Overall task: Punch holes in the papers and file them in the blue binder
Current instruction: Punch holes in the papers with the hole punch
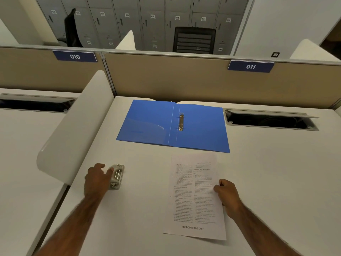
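Left hand [97, 179] curls round the hole punch [116, 176], right hand [227, 195] pinches the papers [195, 198] at their right edge, open blue binder [147, 124] beyond both: punching apparently about to begin, next aligning sheet edge in punch.

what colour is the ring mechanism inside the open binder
Brass-gold metal ring mechanism, set against the blue binder; seen in the head view.

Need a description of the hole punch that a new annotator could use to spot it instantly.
On the white desk, look near the front left, beside the curved white divider. The punch is the small grey-and-metal block gripped by the left hand, left of the printed paper and nearer than the open blue binder. Unlike them, it is chunky, not flat.
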